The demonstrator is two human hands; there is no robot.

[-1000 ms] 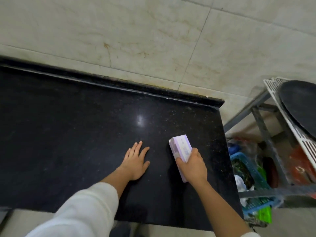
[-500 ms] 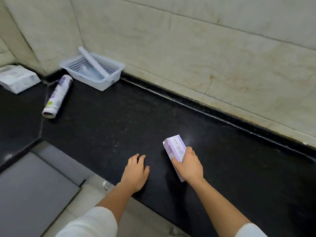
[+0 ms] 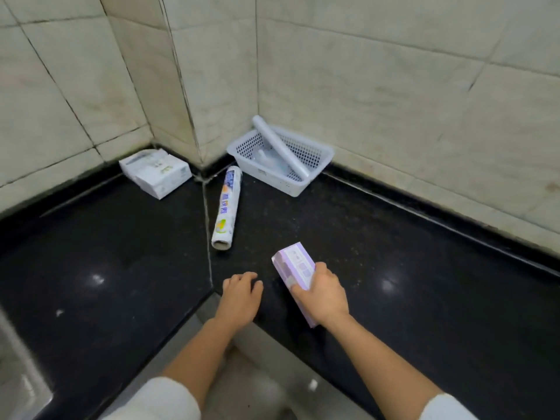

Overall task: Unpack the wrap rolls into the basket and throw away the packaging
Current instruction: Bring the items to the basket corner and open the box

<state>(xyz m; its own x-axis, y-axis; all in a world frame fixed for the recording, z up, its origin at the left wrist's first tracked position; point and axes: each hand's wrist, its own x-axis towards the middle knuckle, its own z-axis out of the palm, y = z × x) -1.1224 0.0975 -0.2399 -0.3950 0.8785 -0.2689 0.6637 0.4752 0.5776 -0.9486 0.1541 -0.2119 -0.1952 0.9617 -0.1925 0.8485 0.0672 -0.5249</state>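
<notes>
From the head view, a purple-and-white carton (image 3: pixel 295 272) is gripped in the right hand (image 3: pixel 324 294), fingers wrapped round its near end, its far end raised above the black counter (image 3: pixel 394 237). The left hand (image 3: pixel 241 298) is laid empty on the counter's inner corner, fingers loosely curled, nothing in it. Well apart, in the corner against the tiled wall, the white mesh basket (image 3: pixel 321 159) is seen with one pale bare roll (image 3: pixel 280 150) propped slantwise across it, one end poking over the rim; something clear lies beneath it, too blurred to name. Just beside the basket, a printed roll (image 3: pixel 225 207) is left lying on the counter, still outside. A white packet (image 3: pixel 156 171) sits further left against the wall. The step in hand is judged to be the unpacking of the carton: it appears closed, though its end flap cannot be made out. Next, the left hand would be needed at the carton's free end to open it and draw out the contents, which would then be carried across to the basket.
</notes>
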